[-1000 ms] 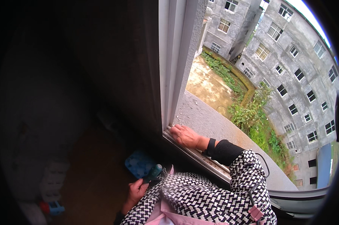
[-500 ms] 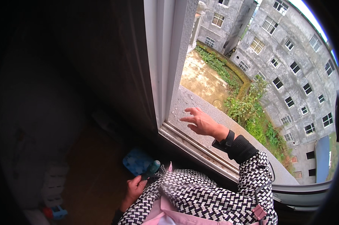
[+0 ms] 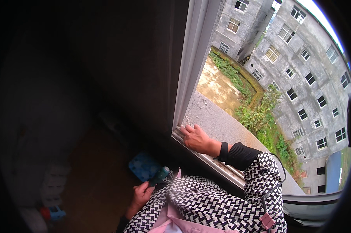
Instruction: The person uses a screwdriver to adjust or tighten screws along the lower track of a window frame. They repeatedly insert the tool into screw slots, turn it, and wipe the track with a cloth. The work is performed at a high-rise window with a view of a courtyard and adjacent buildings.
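My right hand (image 3: 195,139) is at the inner corner of the window frame, over the sill track (image 3: 226,171). Its fingers are curled down, and whatever lies under the fingertips is hidden. Low at my left side, my left hand (image 3: 140,195) grips a dark green, cylinder-shaped object with a pale rounded end (image 3: 160,176); its exact kind is unclear in the dim light. Outside the track stretches a rough grey ledge (image 3: 218,120), with small crumbs scattered near the corner.
The pale window frame upright (image 3: 193,58) rises beside my right hand. Below in the dark room is a blue patterned stool-like thing (image 3: 142,166); a red and blue object (image 3: 53,213) lies at the lower left. Outside, beyond the ledge's drop, stand plants (image 3: 257,118) and a grey building (image 3: 300,77).
My right hand has come in from over the outer ledge to the track corner, its fingers going from spread to curled. My left hand keeps its hold; the view has shifted slightly.
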`<state>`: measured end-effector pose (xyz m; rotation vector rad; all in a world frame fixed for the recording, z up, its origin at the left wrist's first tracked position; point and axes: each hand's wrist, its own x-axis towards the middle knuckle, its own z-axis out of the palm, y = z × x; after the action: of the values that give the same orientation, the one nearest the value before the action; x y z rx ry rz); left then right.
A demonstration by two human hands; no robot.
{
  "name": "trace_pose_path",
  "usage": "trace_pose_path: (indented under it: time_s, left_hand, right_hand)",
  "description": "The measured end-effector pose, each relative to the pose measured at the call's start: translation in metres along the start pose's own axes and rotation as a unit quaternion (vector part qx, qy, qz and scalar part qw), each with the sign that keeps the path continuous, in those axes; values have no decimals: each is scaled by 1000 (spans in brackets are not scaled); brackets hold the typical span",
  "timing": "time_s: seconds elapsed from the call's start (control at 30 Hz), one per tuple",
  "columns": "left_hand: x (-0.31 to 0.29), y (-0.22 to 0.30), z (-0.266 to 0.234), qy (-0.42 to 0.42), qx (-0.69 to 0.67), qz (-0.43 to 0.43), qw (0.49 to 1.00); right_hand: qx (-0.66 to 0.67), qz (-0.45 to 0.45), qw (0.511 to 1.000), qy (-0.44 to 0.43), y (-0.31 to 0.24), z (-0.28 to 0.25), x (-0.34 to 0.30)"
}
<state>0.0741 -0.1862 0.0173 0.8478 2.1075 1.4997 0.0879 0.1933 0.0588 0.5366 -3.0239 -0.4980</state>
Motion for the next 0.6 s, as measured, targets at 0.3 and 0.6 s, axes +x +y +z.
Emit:
trace_pose_path:
  time_s: [0.3,0.6]
  left_hand:
    - [-3,-2,7,32,-13,-5,999]
    - [11,-18,0,-16,-8,1,1000]
  right_hand:
    - [181,-47,975,116,15,34,-3]
    - [245,291,912,149,118,11,-52]
